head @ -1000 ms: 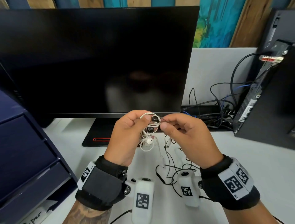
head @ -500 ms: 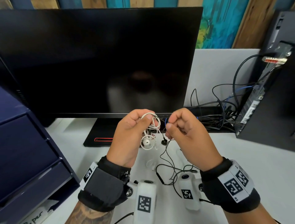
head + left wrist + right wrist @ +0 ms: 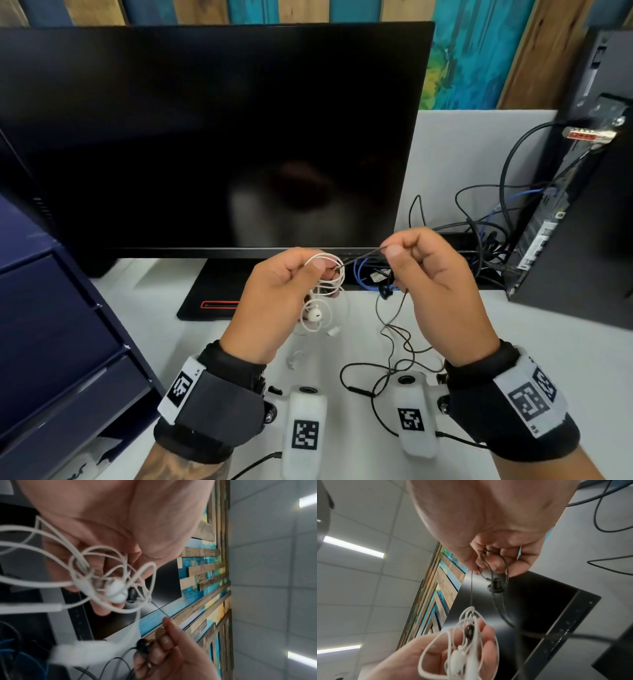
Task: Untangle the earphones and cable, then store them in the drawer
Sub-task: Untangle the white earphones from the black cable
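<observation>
My left hand point(image 3: 291, 287) holds a tangled bundle of white earphones point(image 3: 323, 291) above the desk in front of the monitor. In the left wrist view the white earphones point(image 3: 113, 588) loop round a white bud and a small black bud against the fingers. My right hand point(image 3: 421, 270) pinches a thin black cable point(image 3: 363, 256) that runs taut into the white bundle. The rest of the black cable point(image 3: 394, 342) hangs down and lies looped on the desk. In the right wrist view the right hand point(image 3: 493, 561) holds the black cable point(image 3: 498, 582), with the white earphones point(image 3: 464, 649) below.
A dark blue drawer unit point(image 3: 58, 342) stands at the left, its drawers closed. A black monitor point(image 3: 205, 137) fills the back and its stand point(image 3: 212, 294) is on the white desk point(image 3: 144, 325). A computer tower point(image 3: 582, 222) with several cables point(image 3: 479, 240) stands at the right.
My right hand has moved right and slightly up, away from the left, drawing the black cable out taut from the white bundle. The left hand keeps holding the white earphones.
</observation>
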Demonstrator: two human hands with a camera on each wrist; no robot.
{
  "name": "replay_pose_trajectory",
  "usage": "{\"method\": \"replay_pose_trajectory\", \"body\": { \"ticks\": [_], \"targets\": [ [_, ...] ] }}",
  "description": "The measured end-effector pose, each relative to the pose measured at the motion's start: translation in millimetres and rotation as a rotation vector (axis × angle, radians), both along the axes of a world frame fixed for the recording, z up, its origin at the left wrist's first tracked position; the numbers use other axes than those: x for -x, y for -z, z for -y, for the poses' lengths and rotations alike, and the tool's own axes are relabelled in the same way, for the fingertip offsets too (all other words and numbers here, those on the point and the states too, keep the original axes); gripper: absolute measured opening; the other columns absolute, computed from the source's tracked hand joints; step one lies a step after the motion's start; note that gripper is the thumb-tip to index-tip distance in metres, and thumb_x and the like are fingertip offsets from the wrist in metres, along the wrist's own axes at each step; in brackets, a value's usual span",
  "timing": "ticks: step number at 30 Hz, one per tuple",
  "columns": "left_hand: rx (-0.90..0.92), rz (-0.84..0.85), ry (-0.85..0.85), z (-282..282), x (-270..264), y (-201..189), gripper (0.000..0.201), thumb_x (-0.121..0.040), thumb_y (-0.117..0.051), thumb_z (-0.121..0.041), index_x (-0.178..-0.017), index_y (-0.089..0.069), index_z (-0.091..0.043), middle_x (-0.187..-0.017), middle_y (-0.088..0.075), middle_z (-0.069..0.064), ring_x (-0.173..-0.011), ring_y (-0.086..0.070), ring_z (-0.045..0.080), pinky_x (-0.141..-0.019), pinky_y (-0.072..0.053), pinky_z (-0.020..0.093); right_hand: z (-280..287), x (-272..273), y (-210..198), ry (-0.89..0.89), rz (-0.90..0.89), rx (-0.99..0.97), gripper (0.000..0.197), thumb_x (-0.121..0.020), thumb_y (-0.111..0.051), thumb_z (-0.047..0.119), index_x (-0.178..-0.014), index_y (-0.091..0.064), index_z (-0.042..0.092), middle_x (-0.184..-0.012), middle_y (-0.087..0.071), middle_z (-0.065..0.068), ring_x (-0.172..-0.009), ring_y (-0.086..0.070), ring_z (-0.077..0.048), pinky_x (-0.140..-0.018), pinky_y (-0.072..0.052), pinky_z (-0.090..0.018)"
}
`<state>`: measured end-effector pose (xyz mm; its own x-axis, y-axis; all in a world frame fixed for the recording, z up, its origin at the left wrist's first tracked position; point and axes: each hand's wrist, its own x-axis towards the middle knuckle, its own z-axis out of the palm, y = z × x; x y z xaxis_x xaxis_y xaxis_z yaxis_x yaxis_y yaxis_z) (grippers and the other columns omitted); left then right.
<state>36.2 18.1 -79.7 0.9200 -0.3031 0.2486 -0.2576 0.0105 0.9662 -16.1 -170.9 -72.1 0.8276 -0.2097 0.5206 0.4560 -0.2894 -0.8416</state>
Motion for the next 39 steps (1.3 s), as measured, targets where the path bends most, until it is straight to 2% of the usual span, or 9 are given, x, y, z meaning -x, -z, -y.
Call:
{"method": "replay_pose_trajectory", "body": {
  "ticks": [4,8,13,16,18,21,26,31,39],
  "targets": [
    [-0.091,-0.056,0.059,3,6,-1,0.023,-0.105,-0.049,-0.016,-0.098,-0.069,-0.006,-0.085,-0.077,0.010,-0.064,-0.068,0.013,-0.061,-0.051,0.022,0,1,-1,0.042,0.064,-0.045,0.012,-0.103,-0.053,0.016,-0.097,-0.063,0.018,-0.073,-0.055,0.016,-0.070,-0.052,-0.007,-0.068,-0.046,-0.020],
    [-0.074,-0.049,0.075,5,8,-2,0.018,-0.103,-0.053,-0.014,-0.097,-0.067,-0.004,-0.083,-0.076,0.013,-0.061,-0.066,0.007,-0.060,-0.051,0.021,2,0,0,0.079,0.042,-0.022,0.014,-0.103,-0.054,0.010,-0.093,-0.063,0.013,-0.078,-0.057,0.005,-0.072,-0.053,-0.012,-0.068,-0.046,-0.019],
    [-0.041,0.066,-0.017,5,6,-1,0.008,-0.099,-0.061,-0.011,-0.098,-0.070,-0.013,-0.080,-0.076,0.001,-0.074,-0.069,0.011,-0.071,-0.053,0.020,6,-4,6,0.145,-0.044,0.138,0.016,-0.097,-0.061,0.008,-0.085,-0.068,0.017,-0.107,-0.062,0.007,-0.111,-0.058,0.000,-0.088,-0.042,-0.010],
    [-0.020,0.107,-0.046,6,7,-2,0.009,-0.098,-0.063,-0.009,-0.098,-0.069,-0.014,-0.086,-0.076,0.004,-0.080,-0.070,0.030,-0.071,-0.056,0.039,7,-5,10,0.208,-0.089,0.257,0.014,-0.095,-0.062,0.017,-0.099,-0.070,0.028,-0.120,-0.055,0.018,-0.127,-0.049,0.001,-0.096,-0.036,-0.009],
    [-0.017,0.131,-0.067,6,7,-2,0.009,-0.097,-0.064,-0.008,-0.097,-0.069,-0.015,-0.087,-0.076,0.005,-0.083,-0.069,0.036,-0.069,-0.056,0.046,8,-5,11,0.240,-0.098,0.336,0.017,-0.095,-0.059,0.027,-0.109,-0.068,0.031,-0.112,-0.058,0.018,-0.114,-0.055,-0.002,-0.092,-0.043,-0.016],
    [-0.002,0.170,-0.101,7,8,-3,0.010,-0.096,-0.066,-0.007,-0.096,-0.069,-0.017,-0.086,-0.075,0.004,-0.082,-0.068,0.032,-0.070,-0.056,0.035,4,-2,9,0.227,-0.112,0.376,0.017,-0.096,-0.055,0.045,-0.098,-0.067,0.034,-0.083,-0.061,0.008,-0.081,-0.059,-0.010,-0.075,-0.052,-0.035],
    [0.020,0.210,-0.122,7,7,-1,0.015,-0.093,-0.067,-0.002,-0.095,-0.069,-0.017,-0.086,-0.072,0.001,-0.080,-0.065,0.029,-0.069,-0.054,0.032,-6,1,7,0.215,-0.025,0.417,0.035,-0.093,-0.050,0.062,-0.089,-0.066,0.032,-0.086,-0.058,0.010,-0.087,-0.059,-0.013,-0.075,-0.050,-0.032],
    [0.010,0.227,-0.135,10,6,1,0.022,-0.091,-0.065,0.005,-0.095,-0.069,-0.016,-0.088,-0.073,0.001,-0.084,-0.069,0.020,-0.078,-0.058,0.032,-15,5,8,-0.008,-0.135,0.349,0.022,-0.089,-0.070,0.046,-0.085,-0.062,0.026,-0.083,-0.068,0.008,-0.086,-0.066,-0.014,-0.080,-0.053,-0.032],
    [-0.035,0.196,-0.063,9,10,-3,0.016,-0.095,-0.065,-0.004,-0.103,-0.071,-0.016,-0.094,-0.076,-0.007,-0.085,-0.071,0.008,-0.076,-0.055,0.019,-14,4,3,-0.093,-0.098,0.187,0.010,-0.099,-0.063,0.011,-0.090,-0.067,0.016,-0.084,-0.069,0.002,-0.081,-0.065,-0.014,-0.075,-0.051,-0.020]
  ]
}}
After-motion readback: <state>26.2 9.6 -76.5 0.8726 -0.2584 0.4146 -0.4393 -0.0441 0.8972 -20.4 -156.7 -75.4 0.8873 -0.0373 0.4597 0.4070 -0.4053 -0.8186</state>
